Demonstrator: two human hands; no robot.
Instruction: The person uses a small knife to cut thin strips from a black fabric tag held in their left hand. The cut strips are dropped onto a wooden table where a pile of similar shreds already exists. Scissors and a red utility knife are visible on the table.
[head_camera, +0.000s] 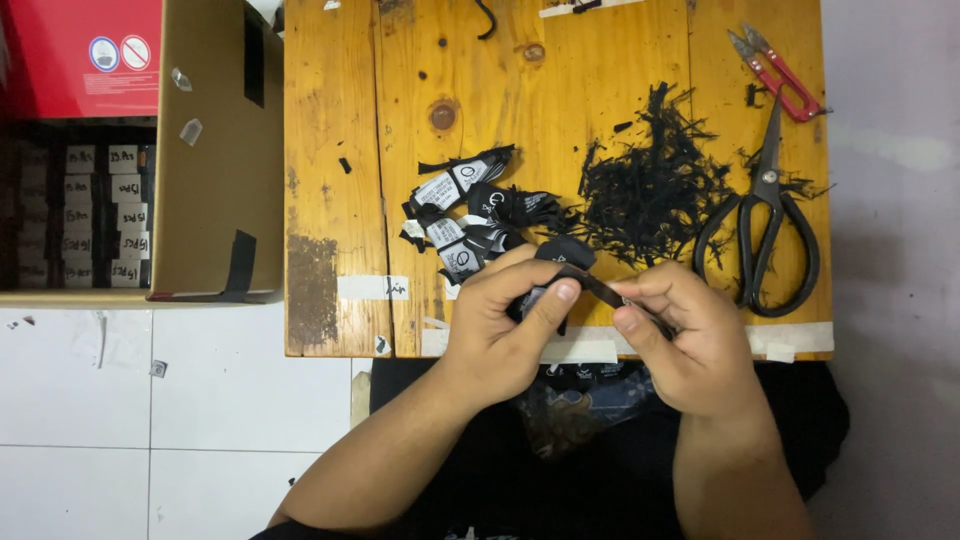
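Black strap spans both hands at the table edge: left hand pinches its folded end, right hand pinches the other, keeping it taut. Labels lie just beyond the left hand; scraps and scissors beyond the right.

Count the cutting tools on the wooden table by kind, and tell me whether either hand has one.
Large black scissors: 1
Small red thread snips: 1
Total: 2
Both lie at the table's right end. Neither hand has one: the left hand and right hand pinch a black strip between them.
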